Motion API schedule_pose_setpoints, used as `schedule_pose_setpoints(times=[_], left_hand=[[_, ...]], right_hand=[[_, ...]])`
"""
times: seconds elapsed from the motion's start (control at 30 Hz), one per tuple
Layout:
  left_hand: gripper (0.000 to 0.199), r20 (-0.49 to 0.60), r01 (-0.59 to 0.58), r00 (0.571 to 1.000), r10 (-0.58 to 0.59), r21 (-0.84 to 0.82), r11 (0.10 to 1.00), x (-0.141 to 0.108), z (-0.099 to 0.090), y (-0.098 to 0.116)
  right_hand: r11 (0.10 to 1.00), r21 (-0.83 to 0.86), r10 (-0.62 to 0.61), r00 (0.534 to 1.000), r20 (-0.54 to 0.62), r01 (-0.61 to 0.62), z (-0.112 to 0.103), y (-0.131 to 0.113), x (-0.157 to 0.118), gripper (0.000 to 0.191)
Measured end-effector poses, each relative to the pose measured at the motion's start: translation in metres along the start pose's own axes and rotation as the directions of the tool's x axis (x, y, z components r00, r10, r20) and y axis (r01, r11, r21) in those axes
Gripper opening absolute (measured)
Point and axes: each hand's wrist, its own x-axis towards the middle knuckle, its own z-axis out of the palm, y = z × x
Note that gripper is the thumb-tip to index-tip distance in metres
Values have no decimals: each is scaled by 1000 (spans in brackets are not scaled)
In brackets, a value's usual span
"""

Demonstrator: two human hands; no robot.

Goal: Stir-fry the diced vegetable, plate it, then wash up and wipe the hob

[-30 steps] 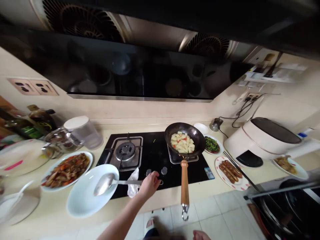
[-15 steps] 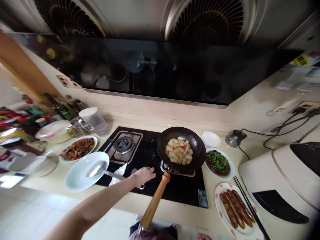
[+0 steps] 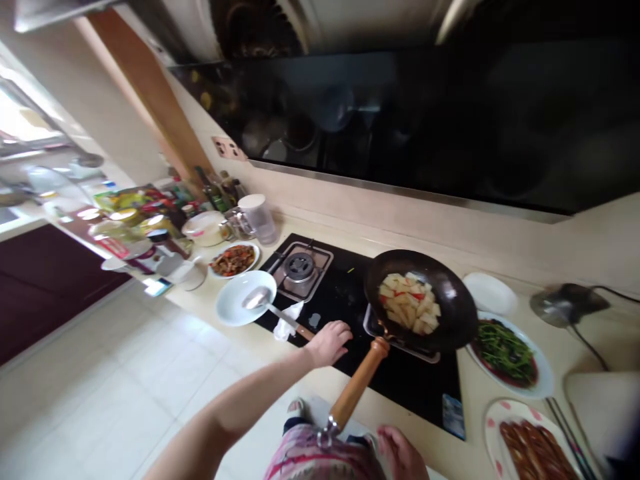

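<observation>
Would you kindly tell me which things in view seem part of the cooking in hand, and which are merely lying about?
Probably in use:
- left hand, over the cooktop's front
- wok with pale food pieces
- large spoon, its bowl on a pale blue plate

Probably just lying about:
- greens
- sausages
- white-lidded jug
- bottles

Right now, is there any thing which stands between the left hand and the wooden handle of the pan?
Nothing visible does. Between the left hand and the wooden handle, only the black stove top shows. The spoon and white tissue lie on the other side of the hand.
</observation>
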Motion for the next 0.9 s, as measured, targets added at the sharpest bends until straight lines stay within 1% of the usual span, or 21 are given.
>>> schedule_pose_setpoints(times=[0.07,0.1,0.13,0.17,0.2,0.23,0.27,0.3,0.33,0.4,0.43,0.47,0.5,0.57,0.6,0.67,0.7,0.73,0.77,0.83,0.9], left_hand=[[31,-113,38,992,-50,-103,994,-36,3,2],[30,-201,61,973,-110,-231,971,-58,5,0],[29,-274,99,937,-217,-389,916,-81,8,-5],[27,-317,146,871,-376,-564,812,-104,10,-14],[27,-310,183,775,-551,-724,665,-127,12,-26],[29,-258,205,660,-706,-842,500,-149,12,-42],[31,-200,214,560,-804,-902,374,-169,10,-61],[34,-151,215,483,-862,-934,284,-186,7,-83],[36,-111,214,427,-897,-952,220,-200,2,-105],[35,-32,193,364,-931,-975,109,-219,-12,-147],[34,12,173,353,-935,-984,53,-224,-19,-165],[31,52,151,359,-932,-989,2,-227,-26,-180],[30,87,129,375,-923,-991,-41,-227,-33,-192],[27,133,87,423,-896,-990,-106,-225,-41,-209],[26,144,66,445,-884,-990,-128,-223,-44,-215],[25,148,21,474,-868,-987,-157,-218,-45,-221],[26,145,-2,477,-867,-986,-166,-216,-44,-223],[27,139,-26,472,-871,-985,-171,-214,-43,-224],[28,131,-48,457,-880,-984,-172,-213,-42,-225],[29,111,-86,415,-903,-983,-160,-213,-42,-224],[27,87,-108,380,-921,-985,-137,-215,-44,-219]], right_hand=[[985,-66,-160,987,26,161,38,-21,18,49],[959,-115,-259,966,15,259,59,-30,28,46],[917,-177,-365,931,-7,358,80,-39,40,44],[862,-248,-464,885,-35,442,101,-48,51,42],[801,-322,-548,835,-51,505,120,-56,63,41],[738,-393,-614,788,-52,549,138,-63,74,40],[677,-461,-663,747,-46,573,154,-70,85,39],[624,-530,-696,716,-44,574,167,-76,96,39],[576,-599,-715,698,-41,556,177,-81,105,39],[501,-727,-714,698,-40,470,190,-88,120,38],[474,-776,-700,713,-46,416,193,-90,126,37],[456,-810,-682,729,-51,369,195,-91,131,35],[444,-827,-670,740,-51,345,196,-91,133,34],[451,-817,-672,739,-45,359,197,-88,133,31],[472,-794,-682,730,-54,382,199,-87,129,30],[555,-714,-690,715,-110,426,205,-84,115,33],[615,-655,-678,718,-156,439,209,-84,104,36],[685,-578,-647,734,-204,443,213,-86,93,39],[759,-481,-597,764,-244,439,216,-90,80,42],[893,-236,-439,857,-268,384,217,-103,54,48],[968,22,-241,951,-192,250,210,-122,30,55]])
